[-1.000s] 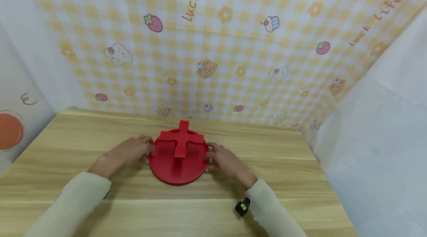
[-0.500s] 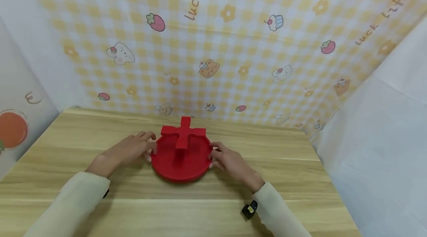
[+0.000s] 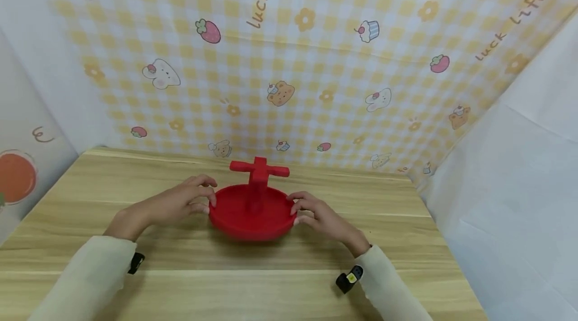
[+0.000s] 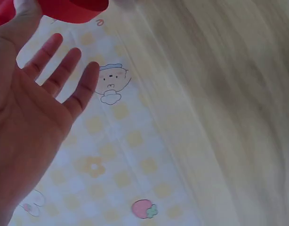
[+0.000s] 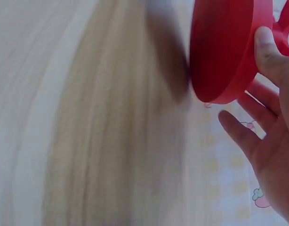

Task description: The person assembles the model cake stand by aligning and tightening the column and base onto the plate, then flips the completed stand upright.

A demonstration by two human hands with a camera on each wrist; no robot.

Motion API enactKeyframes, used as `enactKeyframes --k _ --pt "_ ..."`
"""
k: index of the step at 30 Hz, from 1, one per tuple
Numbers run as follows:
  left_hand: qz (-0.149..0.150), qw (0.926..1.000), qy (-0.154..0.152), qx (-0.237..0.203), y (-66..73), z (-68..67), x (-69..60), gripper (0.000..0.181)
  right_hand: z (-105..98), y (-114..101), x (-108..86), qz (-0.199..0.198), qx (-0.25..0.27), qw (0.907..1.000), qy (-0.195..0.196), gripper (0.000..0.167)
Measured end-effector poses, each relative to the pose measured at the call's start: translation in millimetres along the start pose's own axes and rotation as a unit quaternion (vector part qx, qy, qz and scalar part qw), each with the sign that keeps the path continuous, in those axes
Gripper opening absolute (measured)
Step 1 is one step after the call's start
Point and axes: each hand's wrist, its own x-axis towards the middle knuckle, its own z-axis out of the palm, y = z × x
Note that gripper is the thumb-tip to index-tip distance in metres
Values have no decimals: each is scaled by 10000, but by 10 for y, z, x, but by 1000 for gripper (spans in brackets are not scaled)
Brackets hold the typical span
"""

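A red round dish-like base (image 3: pixel 230 210) with a central post and a cross-shaped top (image 3: pixel 259 168) is held off the table in the head view, tilted so its cross appears nearly edge-on. My left hand (image 3: pixel 178 205) grips the base's left rim, and my right hand (image 3: pixel 322 218) pinches the right rim. In the right wrist view, the thumb of my right hand (image 5: pixel 276 127) presses the side wall of the red base (image 5: pixel 224 52), while other fingers extend below. Only a red edge (image 4: pixel 78 9) shows beside my left hand (image 4: pixel 36 113) in the left wrist view.
The wooden table (image 3: pixel 217 291) lies beneath both arms. A yellow-checked cloth (image 3: pixel 316 70) with printed cartoons hangs behind it. White sheets (image 3: pixel 515 185) stand at the right. Each wrist carries a small black camera (image 3: pixel 349 279).
The red base has come up off the table, shifted slightly right and tilted, its near edge rising. Both hands moved with it, keeping their hold on the rim.
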Motion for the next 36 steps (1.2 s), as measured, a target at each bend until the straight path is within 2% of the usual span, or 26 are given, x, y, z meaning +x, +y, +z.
enactKeyframes --k 3,6,10,17,20,22,26,30,32,36 --pt "-81 9980 75 -620 -1 -6 -4 6 -38 -18 3 -23 498 9987 -127 9" --pt "-103 9951 173 -970 16 -13 -14 5 -66 -37 12 11 933 9955 -191 7" --pt "-37 9940 131 -1081 49 3 -5 5 -108 -56 -7 0 1215 9925 -164 8" --pt "49 9945 -164 -1036 73 -16 66 4 -209 -13 11 -30 1249 9921 -95 10" --pt "81 9940 -352 -1035 64 -56 131 7 -268 37 31 159 1444 9894 -29 15" --pt "-21 9921 -507 -1146 62 -93 184 12 -310 82 41 327 1622 9862 -16 16" --pt "-218 9811 -667 -1803 40 -181 286 26 -383 172 83 658 2316 9706 -36 17" --pt "-227 9676 -810 -2381 29 -243 367 39 -429 247 147 660 3415 9375 -92 22" --pt "-149 9639 -913 -2497 39 -264 385 43 -456 260 161 545 3867 9204 -176 24" --pt "260 9566 -1036 -2712 69 -300 405 45 -524 241 158 209 4306 9016 -360 23"
